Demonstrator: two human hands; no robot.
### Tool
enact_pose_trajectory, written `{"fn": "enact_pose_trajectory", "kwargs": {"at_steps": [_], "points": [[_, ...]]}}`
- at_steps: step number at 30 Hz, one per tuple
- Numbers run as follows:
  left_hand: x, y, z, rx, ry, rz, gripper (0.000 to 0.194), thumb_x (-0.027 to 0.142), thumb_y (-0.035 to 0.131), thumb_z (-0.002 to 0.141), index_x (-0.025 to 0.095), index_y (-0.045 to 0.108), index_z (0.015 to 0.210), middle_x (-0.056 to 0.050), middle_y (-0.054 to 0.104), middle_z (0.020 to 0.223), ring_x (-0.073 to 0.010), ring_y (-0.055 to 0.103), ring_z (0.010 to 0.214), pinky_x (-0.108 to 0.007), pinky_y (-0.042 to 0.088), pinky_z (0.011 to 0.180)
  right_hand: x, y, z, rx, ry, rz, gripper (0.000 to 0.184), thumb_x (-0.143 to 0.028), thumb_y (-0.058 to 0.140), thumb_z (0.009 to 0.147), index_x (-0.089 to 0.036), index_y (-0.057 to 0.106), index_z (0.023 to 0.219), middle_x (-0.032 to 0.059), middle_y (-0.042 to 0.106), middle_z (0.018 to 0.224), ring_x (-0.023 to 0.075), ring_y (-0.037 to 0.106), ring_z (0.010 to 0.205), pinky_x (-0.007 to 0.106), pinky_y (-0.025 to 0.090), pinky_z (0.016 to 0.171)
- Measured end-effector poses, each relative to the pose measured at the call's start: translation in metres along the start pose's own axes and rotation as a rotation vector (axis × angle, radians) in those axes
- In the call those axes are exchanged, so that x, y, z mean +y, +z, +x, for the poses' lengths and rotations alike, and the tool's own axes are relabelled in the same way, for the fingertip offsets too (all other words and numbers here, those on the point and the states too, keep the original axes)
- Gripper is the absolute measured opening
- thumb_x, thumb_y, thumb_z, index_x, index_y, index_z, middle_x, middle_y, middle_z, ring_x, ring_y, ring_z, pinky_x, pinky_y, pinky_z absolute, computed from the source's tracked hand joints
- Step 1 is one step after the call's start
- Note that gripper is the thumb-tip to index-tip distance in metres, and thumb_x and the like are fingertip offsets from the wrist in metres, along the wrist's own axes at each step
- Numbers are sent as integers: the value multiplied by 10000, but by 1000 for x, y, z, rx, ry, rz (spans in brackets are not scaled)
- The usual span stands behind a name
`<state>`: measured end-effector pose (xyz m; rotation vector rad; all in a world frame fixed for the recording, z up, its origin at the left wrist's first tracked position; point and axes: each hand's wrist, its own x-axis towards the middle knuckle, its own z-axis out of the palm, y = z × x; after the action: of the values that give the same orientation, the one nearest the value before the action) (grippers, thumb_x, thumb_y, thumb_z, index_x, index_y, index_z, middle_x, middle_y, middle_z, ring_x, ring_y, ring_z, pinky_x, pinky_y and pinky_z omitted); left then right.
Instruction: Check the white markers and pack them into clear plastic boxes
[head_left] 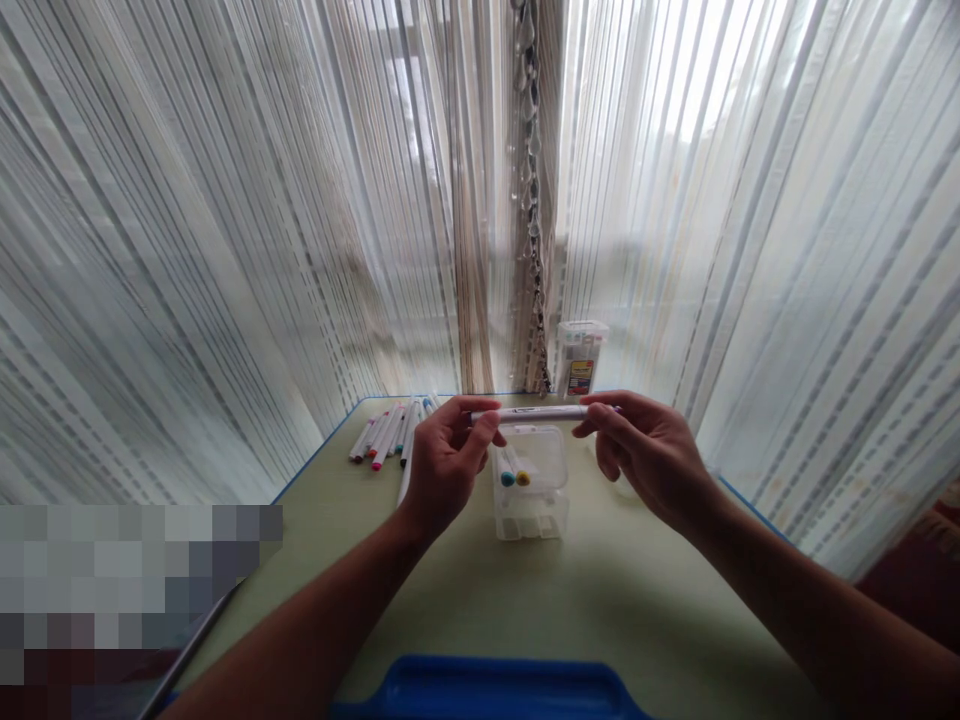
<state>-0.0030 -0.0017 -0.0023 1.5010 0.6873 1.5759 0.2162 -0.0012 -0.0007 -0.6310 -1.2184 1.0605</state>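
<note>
A white marker (541, 413) lies level between my two hands, lifted above the table. My left hand (448, 450) pinches one end of it, and my right hand (641, 445) grips the other end, where a bit of purple shows. Just below and behind it stands a clear plastic case (551, 460), its lower part divided by small partitions. Two markers with teal and yellow ends (516, 479) rest in this case. To the left of my left hand, several white markers (386, 432) with coloured caps lie in a loose pile, partly hidden by that hand.
At the table's far edge stands another clear box (581, 358) with a printed label. The green tabletop (480, 600) has a blue rim and a blue tray (510, 690) at its near edge. Striped curtains (405, 200) hang behind, with a beaded strand (534, 200).
</note>
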Motion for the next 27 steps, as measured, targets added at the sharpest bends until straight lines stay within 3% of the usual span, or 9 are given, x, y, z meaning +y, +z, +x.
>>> {"fn": "enact_pose_trajectory", "kwargs": {"at_steps": [11,19,27], "points": [[-5,-5,2,30,19,41,294,366,835,794,118,748,926,-2,635,625,-28,409,427,-163,276,391,3,0,0,-17,-11,-30,263,-378,876,755,-161,767,854,54,752,685,81,537,376,207,395,349],[-1,1,3,86,51,6,319,417,698,911,116,751,1003,-30,678,690,-40,429,405,-185,304,376,-4,2,1,9,69,57,313,-433,824,789,-152,795,926,96,786,761,86,525,356,220,394,326],[-4,0,3,120,47,-20,347,422,646,933,109,754,1038,-43,686,698,-56,442,419,-202,330,391,-5,2,2,-10,102,109,329,-435,779,797,-145,799,950,124,796,798,102,515,370,252,410,337]]}}
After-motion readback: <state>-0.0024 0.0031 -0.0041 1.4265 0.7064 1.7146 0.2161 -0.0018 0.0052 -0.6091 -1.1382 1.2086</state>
